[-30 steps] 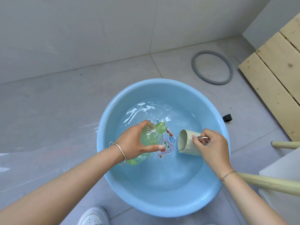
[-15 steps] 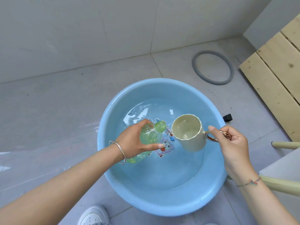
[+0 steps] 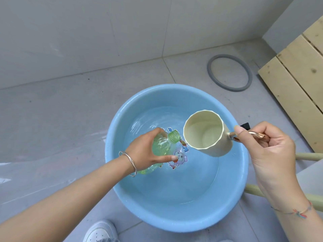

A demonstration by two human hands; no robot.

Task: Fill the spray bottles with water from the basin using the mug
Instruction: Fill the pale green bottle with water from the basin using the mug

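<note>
Mug (image 3: 208, 135) cream, faceted, copper handle, water inside, above basin (image 3: 174, 219)

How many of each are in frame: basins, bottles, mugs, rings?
basin: 1
bottle: 1
mug: 1
ring: 1
Total: 4

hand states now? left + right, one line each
Left hand: closed around the green bottle, tilted over the basin.
Right hand: closed on the handle of the cream mug, lifted above the water.
</note>
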